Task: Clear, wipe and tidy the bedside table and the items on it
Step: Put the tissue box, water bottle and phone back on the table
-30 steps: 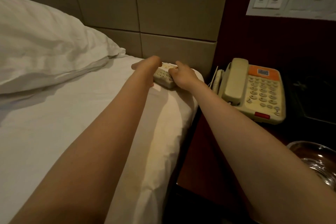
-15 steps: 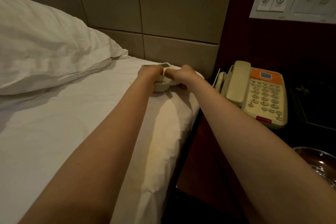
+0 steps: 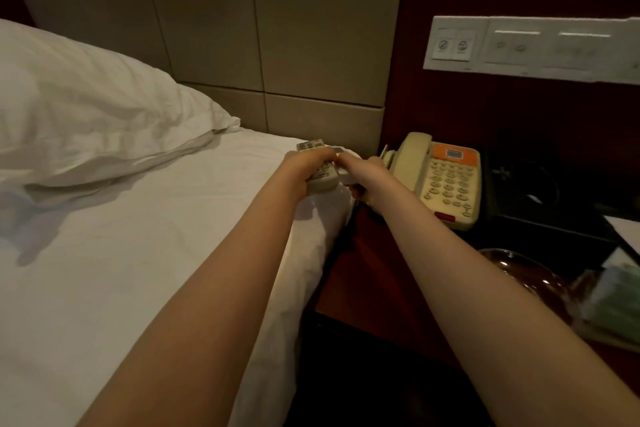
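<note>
Reaching over the white-sheeted mattress (image 3: 138, 253), you have both hands at its corner, nine o'clock of the cream corded push-button telephone (image 3: 446, 180). The dark red wooden bedside table (image 3: 367, 288), at four o'clock in view, is stiff and heavy: wipe it, don't lift it. The telephone is probably light hard plastic with a loose handset, so take its base by both sides. The clear round glass bowl (image 3: 519, 274), five o'clock of the telephone, looks heavy, slick and breakable; I cannot tell what it holds. Your left hand (image 3: 304, 166) curls round the pale grey buttoned plastic remote control (image 3: 323, 174), light and rigid, best held mid-body. Your right hand (image 3: 369, 177) grips a white rounded plastic piece (image 3: 346, 174) beside it
</note>
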{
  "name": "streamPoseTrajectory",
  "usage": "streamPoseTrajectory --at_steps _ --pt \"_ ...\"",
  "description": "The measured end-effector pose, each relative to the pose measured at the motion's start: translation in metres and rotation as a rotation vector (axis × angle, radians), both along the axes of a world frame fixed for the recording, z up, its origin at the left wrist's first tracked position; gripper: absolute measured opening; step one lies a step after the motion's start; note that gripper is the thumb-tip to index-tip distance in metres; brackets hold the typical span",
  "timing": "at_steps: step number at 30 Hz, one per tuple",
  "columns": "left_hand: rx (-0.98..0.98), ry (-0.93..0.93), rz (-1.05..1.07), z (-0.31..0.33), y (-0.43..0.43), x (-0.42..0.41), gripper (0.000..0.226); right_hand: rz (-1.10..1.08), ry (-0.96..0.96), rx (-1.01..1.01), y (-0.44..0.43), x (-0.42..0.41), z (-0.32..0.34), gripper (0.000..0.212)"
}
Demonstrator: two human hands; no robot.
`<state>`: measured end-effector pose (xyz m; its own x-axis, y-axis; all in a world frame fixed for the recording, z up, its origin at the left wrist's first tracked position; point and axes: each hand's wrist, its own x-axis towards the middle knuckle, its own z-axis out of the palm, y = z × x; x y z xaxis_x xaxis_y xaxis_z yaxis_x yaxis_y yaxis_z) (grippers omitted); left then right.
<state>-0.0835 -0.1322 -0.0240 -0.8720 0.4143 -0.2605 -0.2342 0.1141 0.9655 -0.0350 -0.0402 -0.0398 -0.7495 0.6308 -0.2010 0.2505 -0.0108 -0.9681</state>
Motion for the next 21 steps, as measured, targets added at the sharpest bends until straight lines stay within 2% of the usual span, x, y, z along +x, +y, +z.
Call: streamPoseTrajectory --at_steps 1,3,4,6,12,18,21 --pt "0.005 0.0 -0.008 0.0 -0.001 0.005 0.04 -0.014 0.014 -0.016 -0.003 0.009 0.001 0.021" --pt "-0.01 0.006 -0.027 0.001 -0.004 0.019 0.053 -0.053 0.013 -0.025 -0.007 0.025 0.0 0.037" --pt "-0.026 0.008 -0.038 0.001 -0.005 0.026 0.054 -0.074 0.005 -0.019 -0.011 0.033 -0.003 0.047" --pt "-0.065 0.003 -0.053 -0.003 -0.009 0.042 0.054 -0.131 0.008 0.006 -0.019 0.05 -0.011 0.054" --pt "-0.164 -0.05 -0.057 -0.028 -0.017 0.083 0.064 -0.234 -0.007 0.01 -0.046 0.104 -0.036 0.043" --pt "-0.207 -0.019 -0.145 -0.038 -0.016 0.113 0.061 -0.302 -0.021 0.044 -0.058 0.148 -0.049 0.042" --pt "-0.227 0.027 -0.181 -0.038 -0.012 0.126 0.053 -0.33 -0.026 0.05 -0.057 0.162 -0.049 0.04"
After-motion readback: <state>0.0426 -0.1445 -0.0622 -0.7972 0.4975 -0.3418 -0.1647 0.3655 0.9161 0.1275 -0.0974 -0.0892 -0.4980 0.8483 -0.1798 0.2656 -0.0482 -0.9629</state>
